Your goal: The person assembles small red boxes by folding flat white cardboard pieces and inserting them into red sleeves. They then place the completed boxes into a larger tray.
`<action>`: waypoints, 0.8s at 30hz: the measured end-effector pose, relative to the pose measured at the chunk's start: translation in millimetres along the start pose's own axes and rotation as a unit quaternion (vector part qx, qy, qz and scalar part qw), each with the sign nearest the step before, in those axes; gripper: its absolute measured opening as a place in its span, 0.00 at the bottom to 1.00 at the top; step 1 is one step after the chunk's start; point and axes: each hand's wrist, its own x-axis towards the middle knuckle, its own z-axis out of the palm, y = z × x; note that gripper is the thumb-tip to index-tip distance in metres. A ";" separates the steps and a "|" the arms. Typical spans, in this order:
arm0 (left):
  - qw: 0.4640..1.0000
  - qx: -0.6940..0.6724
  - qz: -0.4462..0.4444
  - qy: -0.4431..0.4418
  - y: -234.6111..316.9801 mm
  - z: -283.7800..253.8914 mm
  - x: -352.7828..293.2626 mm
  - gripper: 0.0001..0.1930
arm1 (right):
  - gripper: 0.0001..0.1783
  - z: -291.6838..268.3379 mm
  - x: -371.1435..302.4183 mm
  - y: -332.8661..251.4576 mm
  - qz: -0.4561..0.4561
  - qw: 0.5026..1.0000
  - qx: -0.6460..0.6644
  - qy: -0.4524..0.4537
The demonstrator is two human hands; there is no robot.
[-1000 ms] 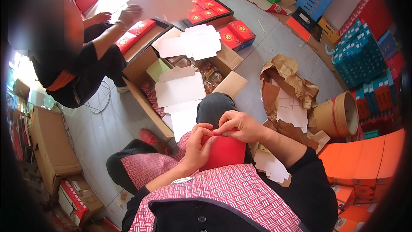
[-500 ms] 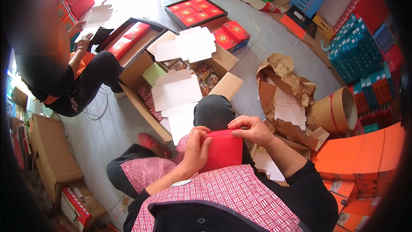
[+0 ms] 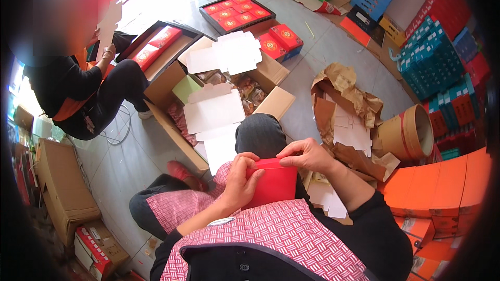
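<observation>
On my lap rests a small red box point(image 3: 275, 186), its far edge turned up toward my fingers. My left hand point(image 3: 242, 181) grips its left side, thumb and fingers closed near the far left corner. At the far right corner my right hand point(image 3: 309, 156) pinches the same edge between thumb and fingertips. Beyond my knee, flat white unfolded cartons point(image 3: 214, 110) lie over an open cardboard box point(image 3: 183, 152). Inside that box are several small clear-wrapped packets point(image 3: 253, 96).
At the left a seated person point(image 3: 78, 83) handles a white card blank. Trays of red boxes point(image 3: 238, 14) lie ahead. Crumpled brown paper point(image 3: 348, 93) and a round drum point(image 3: 405, 134) are on the right, beside stacked orange boxes point(image 3: 432, 182) and teal boxes point(image 3: 429, 60).
My right fingers have shifted slightly left along the red box's far edge; my left hand stays nearly in place. The other person has raised a white card blank and leaned back.
</observation>
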 end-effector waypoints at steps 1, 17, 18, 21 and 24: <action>1.000 0.004 -0.002 -0.001 -0.3 -0.3 -0.7 0.11 | 0.09 -2.1 2.9 -0.1 -0.009 1.000 -0.022 -0.012; 1.000 -0.005 -0.005 -0.022 -0.5 1.0 3.2 0.11 | 0.14 -23.1 -3.6 -5.4 0.014 0.995 -0.080 -0.057; 1.000 -0.009 -0.001 -0.024 -1.3 0.7 4.3 0.11 | 0.15 -23.8 -3.4 -3.3 -0.016 0.992 -0.110 -0.061; 1.000 0.004 0.002 -0.026 0.4 2.0 2.0 0.11 | 0.17 -27.4 -8.2 -3.6 -0.057 0.985 -0.131 -0.094; 0.999 -0.015 -0.006 -0.030 -0.4 1.2 3.6 0.11 | 0.17 -30.0 -10.4 -4.5 -0.045 0.990 -0.080 -0.103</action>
